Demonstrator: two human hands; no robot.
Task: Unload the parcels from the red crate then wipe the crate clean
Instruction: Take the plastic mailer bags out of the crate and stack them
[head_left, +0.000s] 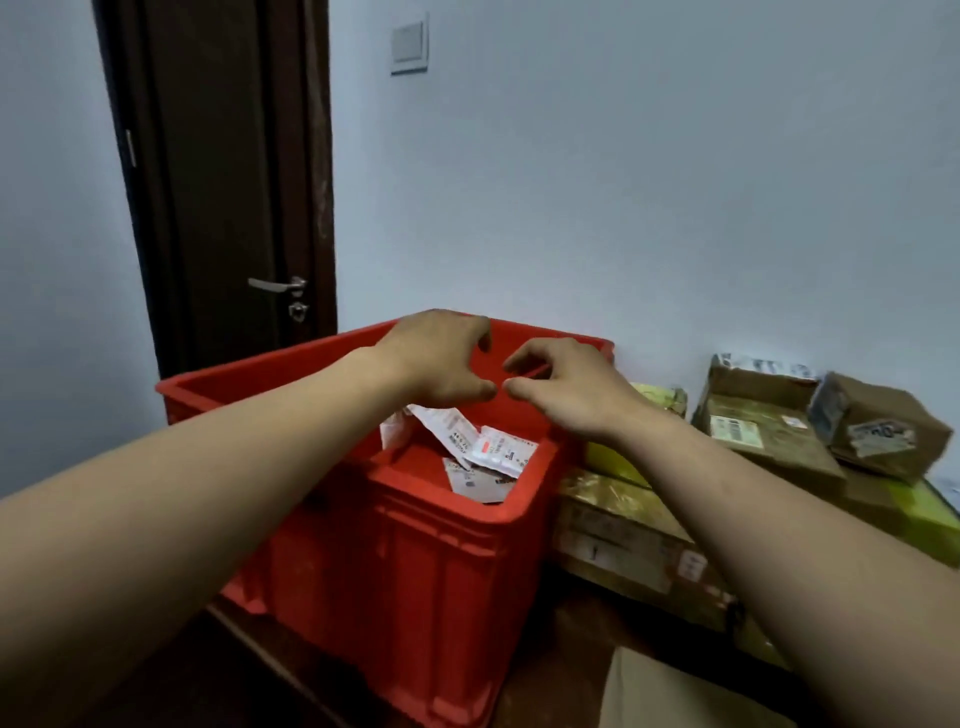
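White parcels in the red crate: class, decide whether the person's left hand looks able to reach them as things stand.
Probably yes. The left hand hovers over the open-topped red crate, just above the white parcels; nothing covers them, and the right hand sits beside it, not below.

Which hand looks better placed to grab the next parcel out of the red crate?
Probably the left hand: it hangs directly above the white parcels in the red crate, one poking up just under its thumb. The right hand hovers further right.

Crate (441, 571) mouth open above; cardboard boxes (769, 436) crowd right side; left seemingly free.
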